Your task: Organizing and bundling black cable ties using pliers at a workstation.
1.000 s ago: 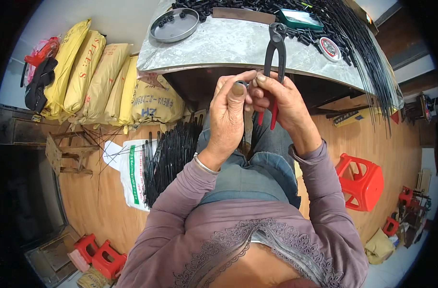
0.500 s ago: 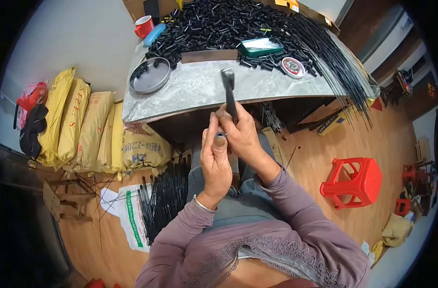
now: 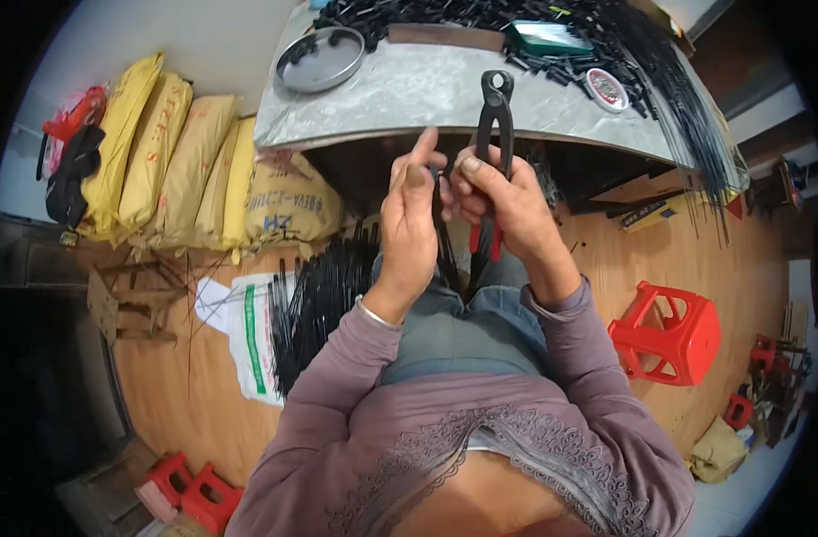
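Observation:
My right hand (image 3: 513,201) is wrapped round a pair of pincers (image 3: 496,97). Their dark jaws point up and away from me, and their red handle ends show below my fist. Close beside it, my left hand (image 3: 407,237) pinches a small black tube (image 3: 435,170) between thumb and fingers, its index finger pointing forward. Most of that tube is hidden by the fingers. Both hands are above my lap, just short of the near edge of the grey table (image 3: 400,94).
A heap of black tubes (image 3: 400,13) covers the far tabletop, near a round metal tray (image 3: 288,82), a green box (image 3: 552,52) and a white dish (image 3: 606,89). Long black rods (image 3: 695,134) overhang the right side. Yellow sacks (image 3: 194,161) stand left; a red stool (image 3: 695,336) stands right.
The pincers have turned more upright and moved right, away from my left hand. My hands have come slightly apart. The whole view has tilted, so the table sits higher in it.

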A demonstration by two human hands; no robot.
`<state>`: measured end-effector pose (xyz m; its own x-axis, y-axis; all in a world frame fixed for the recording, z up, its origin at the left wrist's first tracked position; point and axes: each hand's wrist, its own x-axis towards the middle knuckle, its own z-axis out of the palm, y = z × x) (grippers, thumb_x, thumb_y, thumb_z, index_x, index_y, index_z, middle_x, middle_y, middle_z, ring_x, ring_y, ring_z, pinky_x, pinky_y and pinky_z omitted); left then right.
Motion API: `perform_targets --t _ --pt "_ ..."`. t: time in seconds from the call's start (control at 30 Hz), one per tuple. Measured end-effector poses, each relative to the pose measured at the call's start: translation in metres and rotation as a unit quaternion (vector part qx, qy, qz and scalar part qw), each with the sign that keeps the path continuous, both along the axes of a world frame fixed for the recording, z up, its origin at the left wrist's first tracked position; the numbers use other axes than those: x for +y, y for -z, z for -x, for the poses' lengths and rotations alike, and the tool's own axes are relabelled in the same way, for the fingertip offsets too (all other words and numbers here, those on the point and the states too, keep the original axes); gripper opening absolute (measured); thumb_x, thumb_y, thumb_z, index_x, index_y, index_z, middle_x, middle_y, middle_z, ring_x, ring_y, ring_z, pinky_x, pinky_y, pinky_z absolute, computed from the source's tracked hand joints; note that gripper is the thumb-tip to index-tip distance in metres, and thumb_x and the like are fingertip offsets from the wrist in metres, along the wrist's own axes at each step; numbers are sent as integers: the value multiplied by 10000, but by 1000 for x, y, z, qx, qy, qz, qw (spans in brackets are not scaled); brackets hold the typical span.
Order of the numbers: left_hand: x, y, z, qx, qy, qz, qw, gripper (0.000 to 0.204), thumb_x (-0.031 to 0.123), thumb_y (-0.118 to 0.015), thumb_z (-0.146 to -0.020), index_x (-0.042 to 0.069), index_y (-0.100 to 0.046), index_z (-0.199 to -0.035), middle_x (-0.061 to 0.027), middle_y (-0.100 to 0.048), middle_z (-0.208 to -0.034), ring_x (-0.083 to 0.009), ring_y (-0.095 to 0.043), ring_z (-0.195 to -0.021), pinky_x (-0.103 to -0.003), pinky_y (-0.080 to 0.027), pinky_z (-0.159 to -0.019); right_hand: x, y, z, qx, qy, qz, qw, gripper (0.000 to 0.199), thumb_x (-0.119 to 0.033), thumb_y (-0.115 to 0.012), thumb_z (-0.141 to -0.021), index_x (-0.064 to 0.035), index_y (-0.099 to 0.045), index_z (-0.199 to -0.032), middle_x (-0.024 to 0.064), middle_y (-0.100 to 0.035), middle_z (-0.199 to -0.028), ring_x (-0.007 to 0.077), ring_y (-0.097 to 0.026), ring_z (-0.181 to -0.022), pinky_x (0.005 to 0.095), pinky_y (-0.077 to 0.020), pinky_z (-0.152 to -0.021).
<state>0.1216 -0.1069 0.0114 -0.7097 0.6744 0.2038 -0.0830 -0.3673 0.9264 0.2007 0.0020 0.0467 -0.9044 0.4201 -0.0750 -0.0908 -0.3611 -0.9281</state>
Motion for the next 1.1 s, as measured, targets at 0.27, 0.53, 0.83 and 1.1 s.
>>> perform_targets --t 0.27,0.53,0.83,1.1 --pt "-1 -2 -4 -18 22 3 1000 538 422 -328 -1023 27 -462 -1363 -36 -467 -1070 -80 -487 -849 -208 -456 -714 -11 9 -1 -5 26 -42 999 182 -196 -541 -960 -31 -544 -882 -7 -488 -692 58 -421 -538 236 -427 -554" --pt "0 -1 -5 -13 28 14 999 544 426 -325 -1022 25 -460 -1363 -31 -457 -1102 -78 -511 -871 -197 -477 -734 -8 14 -1 7 30 -24 999 150 -175 -546 -958 -25 -559 -951 -10 -493 -702 57 -415 -542 232 -411 -535" --pt "4 -1 -5 -8 34 13 999 548 432 -322 -1021 22 -467 -1355 -30 -458 -1076 -71 -517 -874 -194 -472 -721 -7 12 -3 -3 40 -18 999 163 -191 -565 -951 -30 -564 -972 -11 -496 -706 56 -411 -547 225 -399 -529" --pt "3 -7 -10 -7 34 32 999 669 529 -331 -990 -17 -434 -1363 -107 -525 -1238 -130 -505 -1028 -258 -442 -874 -5 12 -6 12 27 -3 1000 175 -205 -578 -945 -30 -565 -962 -14 -493 -696 58 -412 -540 224 -399 -524"
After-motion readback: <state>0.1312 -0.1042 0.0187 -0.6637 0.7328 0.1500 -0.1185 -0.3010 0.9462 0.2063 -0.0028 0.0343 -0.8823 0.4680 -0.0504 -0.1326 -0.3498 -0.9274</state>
